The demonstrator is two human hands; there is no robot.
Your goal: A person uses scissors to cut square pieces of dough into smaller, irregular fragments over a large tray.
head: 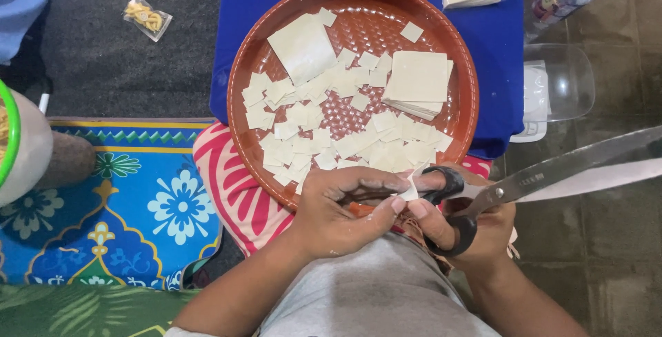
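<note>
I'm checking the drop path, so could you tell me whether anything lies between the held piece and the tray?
Nothing visible does: the small pale piece, pinched by the left hand beside the scissors, sits right at the round brown tray's rim.

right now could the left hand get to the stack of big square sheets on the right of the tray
Probably yes: the left hand rests at the tray's near rim, and only loose cut squares lie before the stack. Its fingers pinch a small piece, though.

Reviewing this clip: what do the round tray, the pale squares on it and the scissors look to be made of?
Round tray: probably moulded plastic, reddish-brown, glossy, with a raised woven-look pattern.
Pale squares: thin, matte, cream sheets, likely dough wrapper rather than paper; the look leaves it open. Uncut stacks lie beside them.
Scissors: shiny grey metal blades, black handle loops that look plastic, held in the right hand. The left hand pinches a small piece.
</note>
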